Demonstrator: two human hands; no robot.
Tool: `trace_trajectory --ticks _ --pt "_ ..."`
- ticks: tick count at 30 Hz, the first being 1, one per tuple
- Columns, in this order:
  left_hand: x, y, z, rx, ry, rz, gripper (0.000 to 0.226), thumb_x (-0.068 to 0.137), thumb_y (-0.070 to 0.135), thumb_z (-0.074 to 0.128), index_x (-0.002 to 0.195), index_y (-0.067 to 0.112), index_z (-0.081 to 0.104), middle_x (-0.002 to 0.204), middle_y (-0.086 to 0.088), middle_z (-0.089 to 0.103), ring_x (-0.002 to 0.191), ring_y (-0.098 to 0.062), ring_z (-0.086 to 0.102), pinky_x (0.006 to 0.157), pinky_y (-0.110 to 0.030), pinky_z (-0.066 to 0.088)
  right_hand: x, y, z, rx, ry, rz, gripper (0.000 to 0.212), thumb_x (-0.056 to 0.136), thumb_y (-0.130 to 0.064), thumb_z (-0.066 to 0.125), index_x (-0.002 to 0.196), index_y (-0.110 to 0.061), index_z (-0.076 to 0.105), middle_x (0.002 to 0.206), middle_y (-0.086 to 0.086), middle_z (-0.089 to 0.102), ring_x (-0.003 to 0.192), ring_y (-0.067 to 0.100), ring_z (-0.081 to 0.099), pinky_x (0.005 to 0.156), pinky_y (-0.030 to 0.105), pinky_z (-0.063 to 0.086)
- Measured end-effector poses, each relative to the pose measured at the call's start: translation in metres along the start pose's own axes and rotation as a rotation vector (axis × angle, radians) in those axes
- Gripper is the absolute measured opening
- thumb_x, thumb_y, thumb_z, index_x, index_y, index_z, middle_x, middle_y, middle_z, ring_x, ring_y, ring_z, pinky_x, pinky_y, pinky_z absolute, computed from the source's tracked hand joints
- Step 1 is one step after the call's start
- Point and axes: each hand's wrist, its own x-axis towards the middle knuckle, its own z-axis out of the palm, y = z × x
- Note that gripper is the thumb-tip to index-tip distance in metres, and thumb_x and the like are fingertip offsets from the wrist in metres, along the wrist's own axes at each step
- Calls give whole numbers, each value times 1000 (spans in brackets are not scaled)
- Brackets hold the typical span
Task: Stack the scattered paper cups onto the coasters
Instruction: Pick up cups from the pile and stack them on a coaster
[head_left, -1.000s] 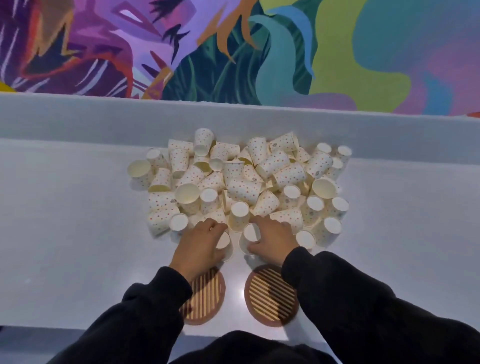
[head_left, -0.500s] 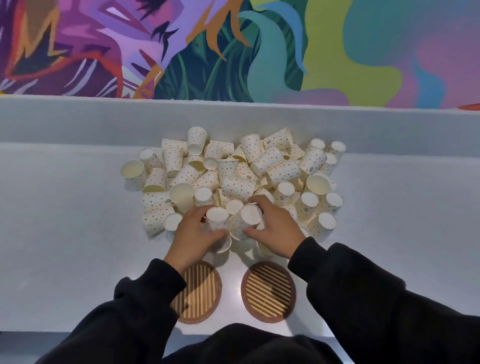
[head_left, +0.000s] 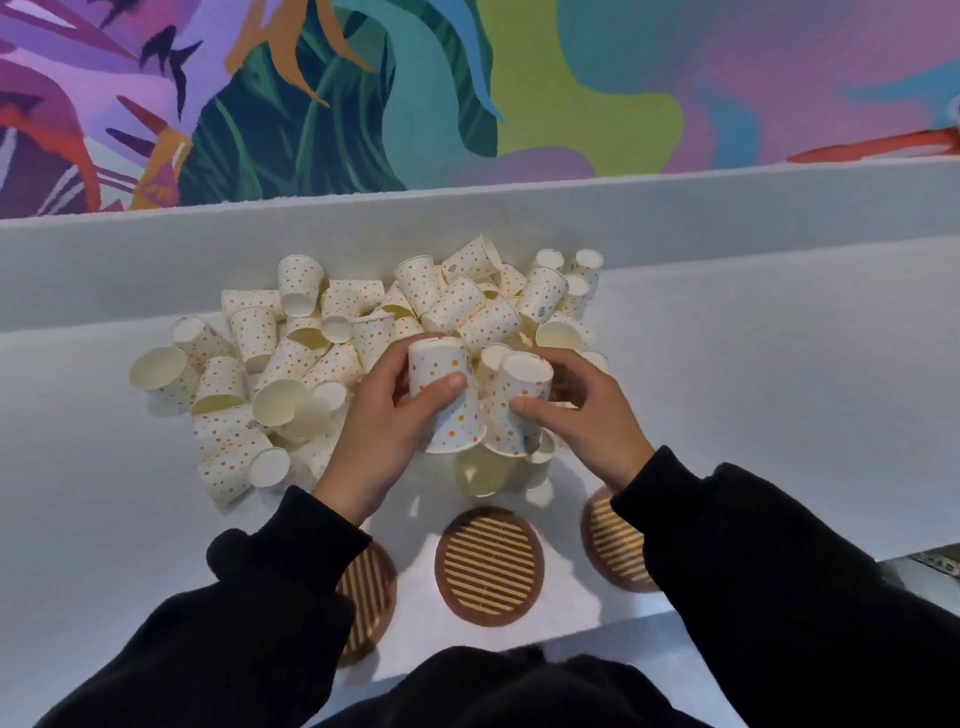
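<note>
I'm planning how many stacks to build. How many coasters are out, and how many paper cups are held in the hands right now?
Coasters: 3 (left coaster, middle coaster, right coaster)
Paper cups in hand: 2 (left-hand cup, right-hand cup)
Total: 5

Left coaster (head_left: 368, 590) half under left sleeve (head_left: 260, 613); right coaster (head_left: 615, 545) partly behind right sleeve (head_left: 753, 571); nearest loose cup (head_left: 478, 475) blurred.

A heap of paper cups (head_left: 363, 332) is piled toward the far edge of the desk (head_left: 753, 415), against the raised ledge (head_left: 156, 260). Along the near edge, a row is formed by the left coaster (head_left: 366, 597), middle coaster (head_left: 489, 566) and right coaster (head_left: 615, 545). Between heap and row, two cups are held side by side: the left cup (head_left: 441, 395) in the left hand (head_left: 384, 421), the right cup (head_left: 519, 410) in the right hand (head_left: 582, 410).
</note>
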Motion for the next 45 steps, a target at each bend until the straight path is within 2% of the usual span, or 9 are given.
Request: trace_trajectory --ticks 10,15,20,23,30,33,35,40,45 --pt "0 -20 112 27 -276 42 53 88 30 78 135 34 54 131 13 64 122 -9 61 99 -34 53 -66 49 -89 -131 214 117 49 81 -31 87 123 -41 64 118 -20 71 107 7 65 86 31 57" --pt "-9 -47 155 92 -327 2 58 91 21 77 139 37 49 134 19 61 128 -4 56 106 -32 50 -97 95 -114 -163 213 206 54 78 -24 88 121 -44 63 116 -22 70 107 0 62 79 11 48" --pt "-21 -72 173 171 -309 -83 60 88 21 79 136 41 48 132 22 61 126 0 55 106 -29 50 -112 136 -118 -142 174 275 56 78 -20 88 123 -42 62 118 -21 67 107 -12 57 80 3 45" --pt "-27 -83 174 192 -263 -118 62 85 28 82 137 39 48 134 17 61 127 -5 57 109 -42 49 -115 151 -117 -141 151 287 58 74 -29 91 122 -45 61 115 -25 68 107 -10 60 84 8 48" --pt "-39 -91 174 209 -178 -168 62 83 35 82 137 36 51 134 16 63 127 -7 58 109 -48 49 -123 178 -115 -193 144 212 68 68 -45 91 126 -49 55 123 -26 63 116 1 60 102 35 53" --pt "-44 -91 178 207 -153 -176 66 77 45 82 135 36 53 131 16 65 124 -9 60 106 -48 51 -124 185 -117 -272 106 203 84 63 -49 90 133 -54 44 129 -28 53 122 1 53 106 29 48" --pt "-46 -93 182 193 -146 -173 61 81 31 84 134 33 55 129 15 67 122 -8 62 105 -46 53 -125 189 -117 -301 89 186 83 65 -48 91 131 -57 41 126 -31 51 120 -1 52 103 21 44" --pt "-51 -92 195 206 -120 -88 63 75 8 89 126 31 60 122 12 69 117 -9 64 102 -41 54 -127 208 -120 -355 81 143 71 73 -41 89 135 -40 54 127 -18 58 119 0 54 104 28 49" --pt "-56 -92 211 226 -170 -1 65 71 10 93 123 30 60 121 13 69 118 -12 64 100 -35 54 -125 212 -122 -367 64 122 65 76 -43 86 135 -38 57 125 -17 59 115 -2 54 100 21 47"
